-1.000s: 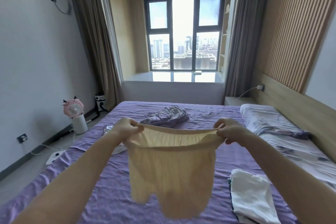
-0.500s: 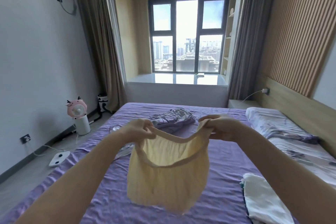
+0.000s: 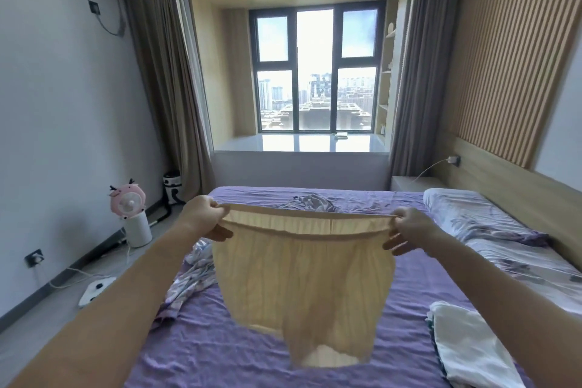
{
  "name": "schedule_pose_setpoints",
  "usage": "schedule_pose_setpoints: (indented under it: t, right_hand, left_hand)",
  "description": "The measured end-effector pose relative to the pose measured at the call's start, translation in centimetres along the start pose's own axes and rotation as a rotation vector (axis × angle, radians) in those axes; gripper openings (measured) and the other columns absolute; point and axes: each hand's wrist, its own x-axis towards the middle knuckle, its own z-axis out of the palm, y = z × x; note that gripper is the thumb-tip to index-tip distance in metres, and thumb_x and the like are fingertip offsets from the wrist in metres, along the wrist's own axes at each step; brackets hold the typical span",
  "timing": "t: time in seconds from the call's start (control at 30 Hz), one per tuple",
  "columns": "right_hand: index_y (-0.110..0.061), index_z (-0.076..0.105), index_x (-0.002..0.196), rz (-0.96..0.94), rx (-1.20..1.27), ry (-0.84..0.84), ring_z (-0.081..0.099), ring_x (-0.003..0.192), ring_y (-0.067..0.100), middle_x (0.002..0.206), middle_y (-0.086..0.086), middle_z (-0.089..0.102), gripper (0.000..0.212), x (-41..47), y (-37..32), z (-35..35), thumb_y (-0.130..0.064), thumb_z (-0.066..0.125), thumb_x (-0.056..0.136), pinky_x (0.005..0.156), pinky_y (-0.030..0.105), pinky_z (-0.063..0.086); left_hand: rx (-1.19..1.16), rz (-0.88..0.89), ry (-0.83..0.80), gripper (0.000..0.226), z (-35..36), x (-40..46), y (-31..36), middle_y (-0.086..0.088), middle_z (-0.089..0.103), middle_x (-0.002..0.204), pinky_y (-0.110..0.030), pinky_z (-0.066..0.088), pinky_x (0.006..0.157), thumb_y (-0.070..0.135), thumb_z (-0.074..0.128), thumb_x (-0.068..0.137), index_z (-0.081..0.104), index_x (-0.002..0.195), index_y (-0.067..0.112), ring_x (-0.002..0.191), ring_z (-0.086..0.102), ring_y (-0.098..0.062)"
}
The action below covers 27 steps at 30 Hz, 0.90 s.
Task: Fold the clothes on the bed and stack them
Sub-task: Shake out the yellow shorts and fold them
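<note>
A pair of thin cream shorts (image 3: 302,274) hangs in the air over the purple bed (image 3: 220,353), its waistband stretched wide. My left hand (image 3: 203,217) grips the waistband's left end and my right hand (image 3: 409,230) grips its right end. A crumpled floral garment (image 3: 189,280) lies on the bed's left side, partly behind the shorts. Another crumpled purple-grey garment (image 3: 311,200) lies at the far end. A folded white garment (image 3: 469,346) tops a small stack at the lower right.
A floral pillow (image 3: 472,214) and a quilt (image 3: 529,264) lie along the wooden headboard on the right. On the floor to the left stand a pink fan on a white canister (image 3: 130,214), a small bin (image 3: 172,187) and a white device (image 3: 94,291) with cables.
My hands have pulled apart again, stretching the waistband flat and wide after bringing it slack half a second ago. The shorts hang spread out. The view has tilted up slightly.
</note>
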Motion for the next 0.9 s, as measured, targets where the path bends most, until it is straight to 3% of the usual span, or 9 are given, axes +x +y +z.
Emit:
schedule_pose_setpoints:
  t: [0.13,0.37,0.47,0.57,0.63,0.7,0.77,0.83,0.9]
  right_hand:
    - [-0.004,0.056,0.101,0.090,0.694,-0.007,0.061,0.071,0.022,0.077,0.012,0.061,0.020,-0.3,-1.6,0.4,0.009,0.044,0.091,0.066,0.039,0.055]
    - [0.000,0.062,0.100,0.025,0.661,-0.090,0.057,0.069,0.022,0.080,0.014,0.059,0.014,-1.9,-2.6,1.7,0.003,0.052,0.090,0.058,0.031,0.055]
    - [-0.004,0.067,0.087,-0.187,-0.053,-0.163,0.062,0.075,0.023,0.080,0.009,0.063,0.005,-2.6,-1.7,1.3,-0.004,0.067,0.082,0.065,0.027,0.054]
    - [0.000,0.057,0.092,-0.268,-1.078,0.041,0.061,0.102,0.027,0.093,0.009,0.056,0.012,-2.7,0.7,1.1,0.004,0.047,0.085,0.081,0.033,0.049]
    - [-0.005,0.053,0.095,-0.341,-1.332,0.189,0.063,0.098,0.025,0.100,0.007,0.060,0.023,-2.6,2.2,1.0,0.010,0.040,0.083,0.074,0.032,0.050]
    - [-0.010,0.051,0.104,-0.275,-1.062,0.279,0.068,0.081,0.025,0.088,0.011,0.067,0.029,-2.1,3.0,0.6,0.006,0.036,0.086,0.068,0.034,0.053]
    - [-0.010,0.051,0.098,-0.121,-0.287,0.284,0.068,0.057,0.029,0.073,0.018,0.066,0.023,-2.1,2.6,0.5,0.002,0.033,0.090,0.052,0.034,0.056]
    - [-0.008,0.050,0.096,0.038,0.371,0.266,0.066,0.047,0.027,0.072,0.021,0.064,0.021,-2.5,2.2,0.7,0.004,0.033,0.094,0.045,0.035,0.056]
    - [-0.007,0.050,0.093,0.133,0.663,0.241,0.066,0.046,0.027,0.066,0.019,0.066,0.022,-3.1,1.9,0.7,0.007,0.034,0.094,0.047,0.039,0.057]
  left_hand:
    - [-0.044,0.006,-0.051,0.013,1.3,0.0,1.1,-0.020,0.064,0.072,-0.030,0.053,0.042,0.014,0.057,0.091,0.053,0.093,0.001,0.053,0.069,-0.029]
    - [0.307,0.139,-0.112,0.011,2.8,-0.2,1.3,-0.005,0.062,0.063,-0.023,0.047,0.041,0.023,0.063,0.086,0.057,0.081,0.016,0.042,0.063,-0.017]
    - [0.529,0.213,0.013,0.012,2.3,0.2,1.1,-0.003,0.066,0.070,-0.029,0.050,0.061,0.024,0.060,0.084,0.068,0.077,0.018,0.057,0.063,-0.017]
    - [0.579,0.213,0.056,0.015,1.4,0.5,0.7,-0.007,0.070,0.083,-0.034,0.049,0.075,0.023,0.063,0.084,0.071,0.078,0.011,0.081,0.063,-0.022]
    - [0.563,0.223,0.016,0.015,1.2,0.4,0.5,-0.007,0.069,0.080,-0.034,0.049,0.074,0.023,0.065,0.083,0.070,0.077,0.011,0.078,0.062,-0.021]
    - [0.400,0.214,-0.122,0.016,1.3,-0.1,0.3,-0.009,0.064,0.070,-0.028,0.047,0.059,0.021,0.066,0.084,0.068,0.076,0.008,0.063,0.057,-0.018]
    - [0.108,0.119,-0.300,0.016,1.4,-0.8,0.2,-0.008,0.057,0.058,-0.020,0.041,0.043,0.019,0.068,0.085,0.066,0.074,0.007,0.048,0.049,-0.013]
    - [-0.064,0.047,-0.416,0.014,1.4,-1.4,0.0,-0.007,0.057,0.056,-0.018,0.040,0.040,0.020,0.070,0.083,0.065,0.076,0.009,0.046,0.054,-0.012]
    - [-0.103,0.033,-0.459,0.012,1.5,-1.8,-0.2,-0.007,0.061,0.061,-0.020,0.044,0.042,0.019,0.070,0.083,0.065,0.079,0.009,0.052,0.062,-0.014]
